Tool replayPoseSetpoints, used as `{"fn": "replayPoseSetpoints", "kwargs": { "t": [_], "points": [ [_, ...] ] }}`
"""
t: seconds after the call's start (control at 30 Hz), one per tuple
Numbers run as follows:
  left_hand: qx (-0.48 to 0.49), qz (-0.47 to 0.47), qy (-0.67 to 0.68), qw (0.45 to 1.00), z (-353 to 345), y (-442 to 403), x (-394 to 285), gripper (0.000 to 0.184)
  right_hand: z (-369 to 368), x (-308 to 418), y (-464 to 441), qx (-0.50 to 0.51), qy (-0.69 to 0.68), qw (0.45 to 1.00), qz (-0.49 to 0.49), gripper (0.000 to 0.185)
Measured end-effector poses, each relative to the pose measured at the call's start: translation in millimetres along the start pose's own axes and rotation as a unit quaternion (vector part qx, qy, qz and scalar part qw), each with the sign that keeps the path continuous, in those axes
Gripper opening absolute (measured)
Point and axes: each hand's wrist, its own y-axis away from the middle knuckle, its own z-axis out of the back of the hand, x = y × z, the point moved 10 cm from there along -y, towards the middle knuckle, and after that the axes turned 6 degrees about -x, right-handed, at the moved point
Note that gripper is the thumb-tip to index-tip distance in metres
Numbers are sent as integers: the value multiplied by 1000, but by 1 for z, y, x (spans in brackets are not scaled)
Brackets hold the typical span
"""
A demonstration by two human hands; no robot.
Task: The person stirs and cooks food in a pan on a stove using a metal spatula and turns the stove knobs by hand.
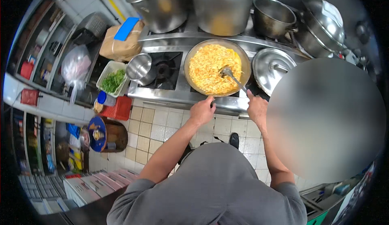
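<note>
Head view: we look down past our grey shirt (214, 176) at the bottom of the frame. Near the centre, our left hand (201, 112) has its fingers curled round the dark handle (212, 103) at the near rim of a wide pan (187, 71). Right of centre, our right hand (257, 106) grips a ladle (236, 79), its bowl resting in the yellow-orange food (210, 65) that covers the pan's bottom. The pan sits on the stove in the upper middle, between a bare burner (164, 69) on its left and a steel lid (272, 69) on its right. Beyond, two tall pots (222, 12) (164, 13) stand along the top of the frame.
</note>
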Motion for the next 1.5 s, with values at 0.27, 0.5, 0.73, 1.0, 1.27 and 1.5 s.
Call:
{"fn": "replayPoseSetpoints", "kwargs": {
  "t": [0.27, 0.5, 0.73, 1.0, 1.27, 1.5],
  "points": [
    [0, 10, -4, 1000, -1, -1, 8, 29, 22, -10, -13, -37, -41, 998, 20, 57],
    [12, 28, 2, 1000, 2, 3, 6, 31, 98, -16, 36, -54, -47, 996, 46, 48],
    [9, 30, 3, 999, 3, 2, 6, 31, 43, 63, 2, -90, 11, 984, 152, 52],
    [13, 43, 17, 999, 9, 5, 4, 31, 46, -13, 27, -7, -2, 994, 105, 56],
    [11, 18, -9, 1000, 13, 4, 3, 29, 25, 46, 2, 43, 18, 996, 82, 59],
    [51, 54, -34, 997, 16, 16, -5, 36, 35, 9, -11, -3, -19, 995, 94, 57]
  ]
}}
